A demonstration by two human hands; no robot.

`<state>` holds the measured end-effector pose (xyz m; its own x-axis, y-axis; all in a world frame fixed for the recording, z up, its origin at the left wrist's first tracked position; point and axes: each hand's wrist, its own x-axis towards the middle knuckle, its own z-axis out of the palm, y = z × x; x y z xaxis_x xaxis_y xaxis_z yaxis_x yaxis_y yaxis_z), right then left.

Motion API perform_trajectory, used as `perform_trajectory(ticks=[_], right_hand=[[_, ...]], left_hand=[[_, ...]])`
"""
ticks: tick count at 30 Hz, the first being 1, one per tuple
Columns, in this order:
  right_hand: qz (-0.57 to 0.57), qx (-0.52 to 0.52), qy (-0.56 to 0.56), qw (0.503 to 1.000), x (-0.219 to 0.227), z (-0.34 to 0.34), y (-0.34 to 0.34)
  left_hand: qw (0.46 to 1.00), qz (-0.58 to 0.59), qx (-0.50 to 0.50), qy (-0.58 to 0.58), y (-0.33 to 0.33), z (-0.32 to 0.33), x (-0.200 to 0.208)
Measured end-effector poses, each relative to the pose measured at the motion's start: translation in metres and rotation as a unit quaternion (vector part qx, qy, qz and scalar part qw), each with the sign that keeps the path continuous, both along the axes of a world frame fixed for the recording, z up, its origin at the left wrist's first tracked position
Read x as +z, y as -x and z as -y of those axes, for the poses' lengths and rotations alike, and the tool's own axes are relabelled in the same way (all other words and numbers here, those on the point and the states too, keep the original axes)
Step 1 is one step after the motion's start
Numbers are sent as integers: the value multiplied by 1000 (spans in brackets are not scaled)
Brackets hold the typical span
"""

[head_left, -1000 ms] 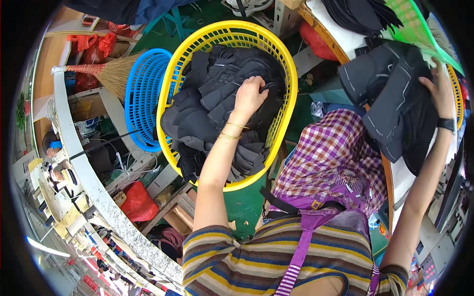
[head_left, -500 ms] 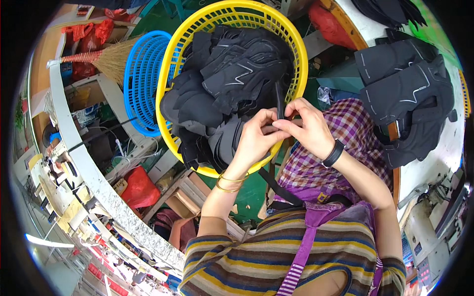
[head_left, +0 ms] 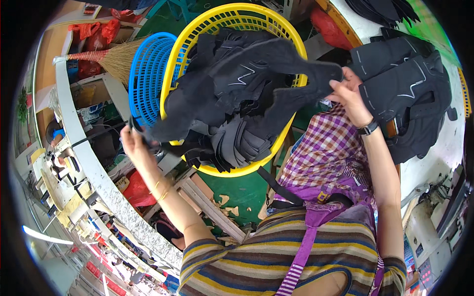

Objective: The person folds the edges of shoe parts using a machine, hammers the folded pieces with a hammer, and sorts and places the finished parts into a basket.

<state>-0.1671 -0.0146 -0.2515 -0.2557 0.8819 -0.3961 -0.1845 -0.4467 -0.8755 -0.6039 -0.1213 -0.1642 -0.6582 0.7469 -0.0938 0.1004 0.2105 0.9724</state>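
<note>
A large black fabric piece (head_left: 190,106) is stretched between my two hands, above a yellow plastic basket (head_left: 300,42). My left hand (head_left: 137,147), slightly blurred, grips its left end just outside the basket's near-left rim. Out past the basket's right side, my right hand (head_left: 349,97) pinches the other end, a narrow part with cut-out openings. Beneath the piece, the basket holds a heap of dark cut fabric pieces (head_left: 237,145), partly hidden by it. A pile of similar black pieces (head_left: 402,81) with light marking lines lies right beside my right hand.
A blue plastic basket (head_left: 148,74) stands against the yellow one's left side, near a straw broom (head_left: 116,61). To the right runs a white worktable (head_left: 434,148) with machine parts. Purple checked cloth (head_left: 326,153) covers my lap. Wooden slats (head_left: 212,207) lie below left.
My hands were close together at the basket's near-right rim. They have spread wide apart, left hand leftward and right hand up and right, with the black fabric piece drawn out between them.
</note>
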Motion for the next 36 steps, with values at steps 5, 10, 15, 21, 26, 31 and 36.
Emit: perform_trajectory(ticks=[5,10,15,21,26,31,36], right_hand=[[185,184,-172,950,5,12,35],[-52,213,26,975,0,63,62],[-115,178,46,976,-6,56,32],[-113,191,108,969,1,55,27],[-152,100,178,967,-7,52,31],[-105,48,193,974,-5,37,39],[101,12,4,995,41,30,45]], left_hand=[[802,-136,-560,157,-59,-2,48],[788,-222,-572,50,-179,-33,-14],[833,-166,-525,-52,-211,-72,-65],[749,-513,-403,-121,-185,-147,-166],[789,-368,-484,86,-147,-130,-167],[850,-52,-467,238,-102,-108,-110],[890,305,-273,204,-87,-64,-69]])
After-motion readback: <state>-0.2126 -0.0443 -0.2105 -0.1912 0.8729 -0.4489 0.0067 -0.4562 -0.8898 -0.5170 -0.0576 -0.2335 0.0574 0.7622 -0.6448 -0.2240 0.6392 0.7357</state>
